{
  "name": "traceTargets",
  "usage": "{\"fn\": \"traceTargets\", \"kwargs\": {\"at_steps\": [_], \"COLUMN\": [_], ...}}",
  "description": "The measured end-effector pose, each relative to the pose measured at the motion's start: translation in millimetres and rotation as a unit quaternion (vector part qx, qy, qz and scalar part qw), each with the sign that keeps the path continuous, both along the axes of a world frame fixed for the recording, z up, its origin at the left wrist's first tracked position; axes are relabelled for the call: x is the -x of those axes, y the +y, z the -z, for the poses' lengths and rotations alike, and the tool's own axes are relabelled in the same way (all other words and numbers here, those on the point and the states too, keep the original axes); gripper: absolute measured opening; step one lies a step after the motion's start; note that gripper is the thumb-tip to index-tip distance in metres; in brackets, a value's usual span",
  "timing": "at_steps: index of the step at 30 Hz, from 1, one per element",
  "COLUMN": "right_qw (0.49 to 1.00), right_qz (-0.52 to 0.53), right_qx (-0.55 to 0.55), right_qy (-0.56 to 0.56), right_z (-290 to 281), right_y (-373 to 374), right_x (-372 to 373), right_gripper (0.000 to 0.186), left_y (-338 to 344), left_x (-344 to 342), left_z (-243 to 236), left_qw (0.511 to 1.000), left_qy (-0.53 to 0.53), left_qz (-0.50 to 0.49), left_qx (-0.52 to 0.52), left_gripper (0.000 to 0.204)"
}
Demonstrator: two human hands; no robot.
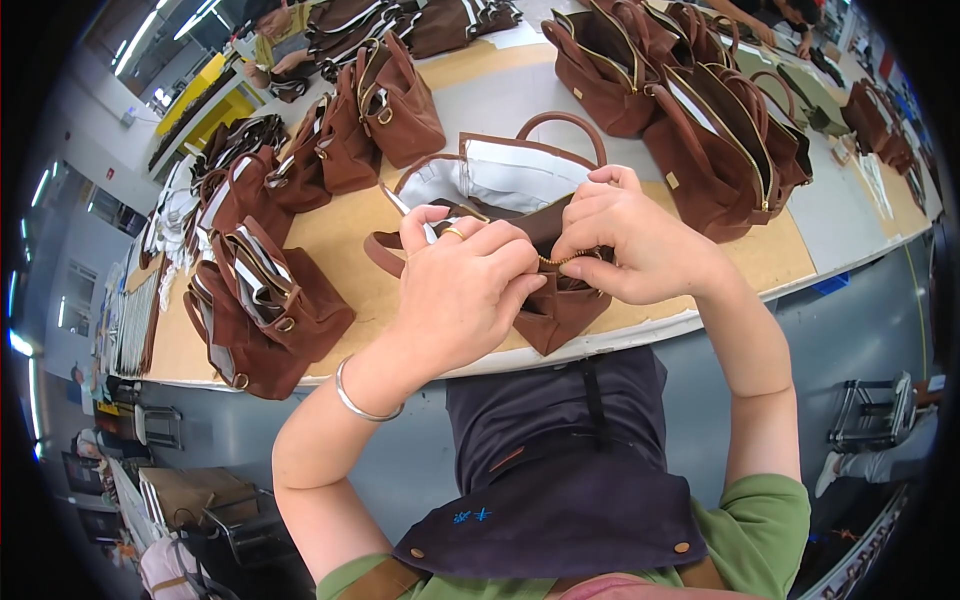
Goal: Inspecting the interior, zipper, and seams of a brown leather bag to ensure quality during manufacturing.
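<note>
At the near side of the brown bag (556, 322), straighten the gold zipper (549, 262), pinching it in right grip (622, 240) and bag in left grip (462, 285).

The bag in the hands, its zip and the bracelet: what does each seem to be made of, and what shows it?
Bag: matte brown leather or imitation leather; soft folds fit either. Zip: probably metal, gold-coloured, with a beaded shine. Bracelet: likely polished metal, silver-coloured, with bright highlights.
</note>
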State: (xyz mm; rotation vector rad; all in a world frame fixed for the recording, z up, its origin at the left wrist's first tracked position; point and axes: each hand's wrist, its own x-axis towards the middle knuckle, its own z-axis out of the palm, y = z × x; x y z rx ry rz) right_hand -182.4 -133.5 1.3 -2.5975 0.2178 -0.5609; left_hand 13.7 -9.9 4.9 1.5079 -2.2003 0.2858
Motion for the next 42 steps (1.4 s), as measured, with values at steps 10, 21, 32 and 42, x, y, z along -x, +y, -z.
{"fn": "traceTargets", "kwargs": {"at_steps": [10, 21, 32, 42], "right_qw": [0.999, 0.999, 0.998, 0.996], "right_qz": [-0.015, -0.009, -0.002, 0.006], "right_qx": [-0.04, -0.041, -0.063, -0.083], "right_qy": [0.005, -0.011, -0.015, -0.044], "right_z": [4.7, 9.7, 12.6, 21.9], "right_y": [-0.3, -1.7, -0.7, -2.0], "right_x": [-2.4, -3.5, -1.9, -2.4], "right_gripper": [0.007, 0.008, 0.012, 0.009], "left_y": [0.7, -0.8, 0.5, -1.2], "left_x": [1.9, 2.3, 7.0, 1.1], "left_z": [-1.3, -4.6, -4.5, -17.4], "left_qw": [0.998, 0.997, 0.996, 0.983], "left_qy": [0.002, 0.005, 0.013, 0.084], "left_qz": [-0.034, -0.037, -0.058, -0.028], "left_qx": [-0.048, -0.063, -0.072, -0.158], "left_gripper": [0.016, 0.017, 0.016, 0.011]}}
